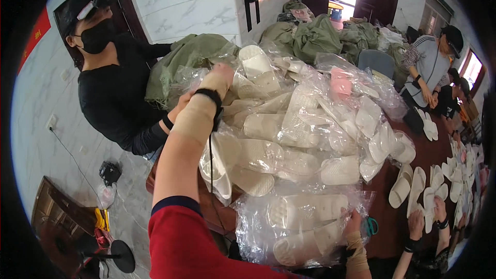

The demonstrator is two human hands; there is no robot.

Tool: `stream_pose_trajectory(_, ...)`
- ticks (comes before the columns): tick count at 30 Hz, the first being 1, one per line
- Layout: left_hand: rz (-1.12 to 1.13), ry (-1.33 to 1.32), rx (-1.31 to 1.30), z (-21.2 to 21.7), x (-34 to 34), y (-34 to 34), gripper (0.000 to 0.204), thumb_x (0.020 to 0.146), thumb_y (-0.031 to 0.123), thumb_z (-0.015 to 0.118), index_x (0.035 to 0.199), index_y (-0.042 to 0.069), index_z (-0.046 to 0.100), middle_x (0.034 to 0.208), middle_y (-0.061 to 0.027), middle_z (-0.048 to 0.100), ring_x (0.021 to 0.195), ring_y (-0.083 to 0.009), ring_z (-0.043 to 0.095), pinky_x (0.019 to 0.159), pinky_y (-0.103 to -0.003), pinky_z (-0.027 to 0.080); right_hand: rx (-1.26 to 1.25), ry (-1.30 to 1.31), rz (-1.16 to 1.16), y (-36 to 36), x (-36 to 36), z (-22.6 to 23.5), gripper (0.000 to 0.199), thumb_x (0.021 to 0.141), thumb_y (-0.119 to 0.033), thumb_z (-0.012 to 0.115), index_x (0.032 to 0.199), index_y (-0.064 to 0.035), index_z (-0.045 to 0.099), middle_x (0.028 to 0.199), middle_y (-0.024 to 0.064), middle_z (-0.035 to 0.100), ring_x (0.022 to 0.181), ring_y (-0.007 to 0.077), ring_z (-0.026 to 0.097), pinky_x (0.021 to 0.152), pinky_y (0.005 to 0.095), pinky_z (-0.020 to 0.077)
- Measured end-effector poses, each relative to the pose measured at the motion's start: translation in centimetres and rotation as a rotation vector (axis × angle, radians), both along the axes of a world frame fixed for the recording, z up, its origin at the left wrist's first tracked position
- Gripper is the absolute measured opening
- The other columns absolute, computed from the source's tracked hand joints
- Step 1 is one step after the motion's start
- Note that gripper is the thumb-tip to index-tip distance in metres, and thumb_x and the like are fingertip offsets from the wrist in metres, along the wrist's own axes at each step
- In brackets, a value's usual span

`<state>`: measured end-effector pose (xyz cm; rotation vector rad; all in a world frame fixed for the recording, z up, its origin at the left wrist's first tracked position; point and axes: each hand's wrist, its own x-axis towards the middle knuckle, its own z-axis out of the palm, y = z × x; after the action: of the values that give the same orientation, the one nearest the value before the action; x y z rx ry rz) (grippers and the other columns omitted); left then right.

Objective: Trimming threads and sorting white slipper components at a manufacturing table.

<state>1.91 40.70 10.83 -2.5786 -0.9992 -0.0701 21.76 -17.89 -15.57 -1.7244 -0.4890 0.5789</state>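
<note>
My left arm reaches far across the table, and my left hand is at the back left of a heap of white slippers. It is beside an upright white slipper; its fingers are turned away and hidden. Close to me lies a clear plastic bag with a pair of white slippers inside. My right hand is closed on the right edge of this bag. Most slippers in the heap are in clear wrapping, and a pink one shows among them.
A teal loop-shaped handle lies right of my right hand. At left, a masked person in black stands by a green sack. Other people's hands handle slippers at right. More sacks are piled behind the red-brown table.
</note>
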Motion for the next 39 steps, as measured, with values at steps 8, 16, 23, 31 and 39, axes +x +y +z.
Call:
stream_pose_trajectory(8,-0.573,-0.430,-0.512,9.2,5.2,-12.8,0.028,0.088,0.029,0.058,0.092,0.003,0.067,0.089,-0.0137,0.068,0.081,-0.0269,0.065,0.072,-0.035,0.050,-0.042,-0.109,-0.073,-1.3,0.4,-0.3,0.023,0.085,-0.015,0.070,0.076,-0.0001,0.055,0.072,-0.0020,0.056,0.068,0.0063,0.046,0.057,0.0264,0.0398)
stream_pose_trajectory(16,0.119,-0.073,-0.142,-1.4,-9.3,6.8,0.053,0.076,0.015,0.060,0.128,0.005,0.049,0.126,-0.0196,0.054,0.113,-0.0346,0.054,0.092,-0.043,0.045,0.044,0.181,-0.151,-0.9,1.1,-1.4,0.019,0.084,-0.016,0.071,0.084,-0.0005,0.060,0.074,-0.0007,0.059,0.066,0.0078,0.050,0.058,0.0269,0.0425)
stream_pose_trajectory(23,0.265,-0.125,0.045,-1.2,-7.7,6.9,0.093,0.062,0.027,0.080,0.141,0.014,0.032,0.134,-0.0190,0.047,0.124,-0.0343,0.045,0.101,-0.045,0.039,-0.187,0.135,-0.176,-1.4,0.5,0.0,0.023,0.082,-0.020,0.073,0.086,0.0010,0.063,0.073,0.0025,0.063,0.066,0.0086,0.053,0.058,0.0286,0.0447)
stream_pose_trajectory(31,0.490,-0.359,-0.256,-6.2,-10.5,15.4,0.051,0.076,0.029,0.065,0.120,0.002,0.057,0.117,-0.0239,0.059,0.111,-0.0380,0.055,0.092,-0.045,0.045,-0.237,-0.077,-0.152,-1.5,0.3,-0.5,0.034,0.078,-0.029,0.075,0.085,0.0029,0.066,0.069,0.0066,0.064,0.065,0.0114,0.056,0.059,0.0324,0.0465)
stream_pose_trajectory(39,-0.185,-0.531,0.012,-4.5,-1.0,-4.2,0.024,0.069,0.018,0.068,0.085,0.002,0.061,0.084,-0.0183,0.062,0.078,-0.0368,0.061,0.067,-0.045,0.050,-0.420,-0.206,-0.052,-0.7,0.8,2.3,0.044,0.078,-0.040,0.073,0.080,0.0022,0.062,0.063,0.0119,0.059,0.059,0.0146,0.049,0.056,0.0343,0.0432)
